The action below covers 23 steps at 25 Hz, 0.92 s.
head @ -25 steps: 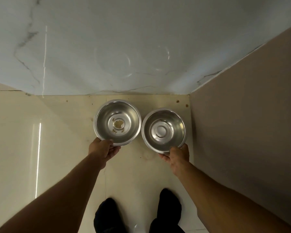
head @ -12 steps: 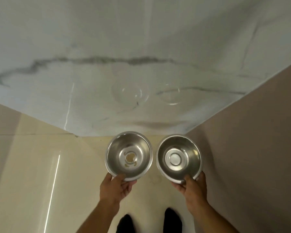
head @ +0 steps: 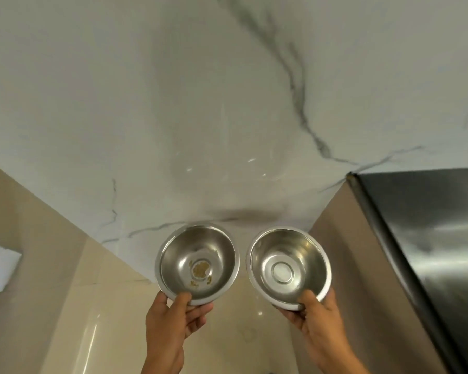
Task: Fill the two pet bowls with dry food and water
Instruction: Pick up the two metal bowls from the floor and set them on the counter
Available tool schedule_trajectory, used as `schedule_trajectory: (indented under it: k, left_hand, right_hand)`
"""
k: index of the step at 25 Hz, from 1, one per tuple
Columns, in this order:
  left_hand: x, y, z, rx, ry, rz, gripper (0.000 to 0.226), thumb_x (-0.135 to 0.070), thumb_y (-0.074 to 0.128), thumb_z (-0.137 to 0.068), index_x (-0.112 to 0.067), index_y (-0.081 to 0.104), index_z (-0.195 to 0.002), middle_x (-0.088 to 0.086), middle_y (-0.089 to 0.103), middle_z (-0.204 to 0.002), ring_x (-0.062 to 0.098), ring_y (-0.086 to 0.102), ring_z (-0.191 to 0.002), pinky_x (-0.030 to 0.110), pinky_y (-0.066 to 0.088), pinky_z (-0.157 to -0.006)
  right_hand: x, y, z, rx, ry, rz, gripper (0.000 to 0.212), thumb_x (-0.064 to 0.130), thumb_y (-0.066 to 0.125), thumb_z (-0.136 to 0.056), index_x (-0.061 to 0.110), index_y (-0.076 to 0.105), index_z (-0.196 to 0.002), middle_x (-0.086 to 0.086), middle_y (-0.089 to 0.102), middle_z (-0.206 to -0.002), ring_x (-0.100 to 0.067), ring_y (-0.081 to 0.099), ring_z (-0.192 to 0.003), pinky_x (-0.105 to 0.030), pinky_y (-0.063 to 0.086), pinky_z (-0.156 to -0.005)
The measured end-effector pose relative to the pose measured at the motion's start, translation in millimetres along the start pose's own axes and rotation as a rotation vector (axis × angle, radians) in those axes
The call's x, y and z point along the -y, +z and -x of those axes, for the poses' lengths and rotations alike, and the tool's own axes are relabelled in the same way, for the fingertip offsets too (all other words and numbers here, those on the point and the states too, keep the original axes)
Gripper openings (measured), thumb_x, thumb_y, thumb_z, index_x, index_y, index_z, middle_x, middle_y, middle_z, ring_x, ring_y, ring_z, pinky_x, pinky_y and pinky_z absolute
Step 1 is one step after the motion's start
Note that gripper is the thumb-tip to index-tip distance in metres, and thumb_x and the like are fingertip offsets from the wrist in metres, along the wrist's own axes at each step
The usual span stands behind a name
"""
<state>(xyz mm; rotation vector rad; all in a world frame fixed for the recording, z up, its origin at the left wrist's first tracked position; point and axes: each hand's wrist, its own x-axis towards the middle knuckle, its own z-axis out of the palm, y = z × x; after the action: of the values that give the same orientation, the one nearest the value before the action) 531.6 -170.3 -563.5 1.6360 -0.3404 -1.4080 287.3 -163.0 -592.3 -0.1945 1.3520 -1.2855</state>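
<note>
Head cam looking down: both bowls are up in the air, one per hand, so I'd call this the fetch-and-carry step, nothing filled yet. The left hand (head: 170, 323) pinches the near rim of the round stainless steel bowl with the crusty tan residue in its base (head: 197, 263), thumb hooked over the lip and inside, the other fingers (head: 200, 315) curled underneath. The right hand (head: 315, 318) does the same on the clean round stainless steel bowl (head: 289, 268), thumb on the inside wall, rest of the hand cupped below. The two bowls sit just beside each other with a small gap, rims not touching, both roughly level, mouths up.

My guess at what comes next: these need to go to wherever the dry food and water are, and neither source shows here. Honestly the left one looks like it wants a rinse first. Once there's water in one, a thumb-on-rim pinch will get tippy, so a fuller grip underneath would be smarter.

Material-wise: thin polished metal, rolled rims, a stamped flat circle in each base, slick and reflective. Behind them is a glossy white marble-look wall with grey veins (head: 227, 103), below a shiny cream tiled floor (head: 97, 319), and on the right a brushed dark steel appliance (head: 430, 238) with a beige side panel.
</note>
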Motion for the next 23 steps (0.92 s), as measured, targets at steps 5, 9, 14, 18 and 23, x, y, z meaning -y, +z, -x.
schedule_trajectory:
  k: [5, 9, 14, 18, 23]
  left_hand:
    - [-75, 1, 90, 0.089, 0.083, -0.015, 0.015, 0.001, 0.054, -0.098, -0.009, 0.059, -0.109, 0.025, 0.076, -0.072, 0.036, 0.077, -0.065, 0.03, 0.059, -0.046]
    - [-114, 19, 148, 0.163, 0.219, -0.033, 0.01, -0.001, 0.053, -0.099, -0.005, 0.058, -0.107, 0.018, 0.076, -0.068, 0.036, 0.078, -0.069, 0.032, 0.06, -0.051]
    - [-127, 51, 201, 0.189, 0.316, -0.05, 0.012, -0.001, 0.054, -0.098, -0.005, 0.059, -0.108, 0.02, 0.077, -0.072, 0.037, 0.078, -0.07, 0.035, 0.062, -0.057]
    - [-95, 87, 246, 0.175, 0.336, -0.049, 0.013, -0.002, 0.055, -0.098, -0.006, 0.06, -0.109, 0.02, 0.078, -0.075, 0.035, 0.078, -0.071, 0.035, 0.063, -0.057]
    - [-35, 133, 301, 0.147, 0.299, -0.011, 0.013, -0.002, 0.055, -0.098, -0.005, 0.06, -0.11, 0.02, 0.078, -0.075, 0.033, 0.079, -0.071, 0.032, 0.062, -0.055]
  right_hand:
    - [92, 15, 91, 0.096, -0.05, -0.054, 0.054, -0.015, 0.04, -0.089, 0.018, 0.053, -0.13, -0.025, 0.064, -0.117, -0.044, 0.068, -0.089, -0.042, 0.06, -0.06]
    - [147, 11, 140, 0.174, -0.124, -0.079, 0.05, -0.013, 0.041, -0.089, 0.016, 0.057, -0.125, -0.024, 0.068, -0.111, -0.045, 0.069, -0.093, -0.042, 0.062, -0.063]
    - [192, -24, 168, 0.232, -0.161, -0.12, 0.045, -0.011, 0.046, -0.088, 0.013, 0.055, -0.126, -0.024, 0.066, -0.117, -0.048, 0.069, -0.096, -0.038, 0.061, -0.064]
    - [224, -80, 171, 0.239, -0.194, -0.09, 0.05, -0.01, 0.046, -0.088, 0.014, 0.054, -0.131, -0.023, 0.067, -0.119, -0.041, 0.071, -0.097, -0.04, 0.061, -0.068]
    - [255, -163, 174, 0.242, -0.166, -0.078, 0.051, -0.008, 0.048, -0.091, 0.02, 0.051, -0.134, -0.021, 0.065, -0.119, -0.042, 0.069, -0.1, -0.048, 0.06, -0.077]
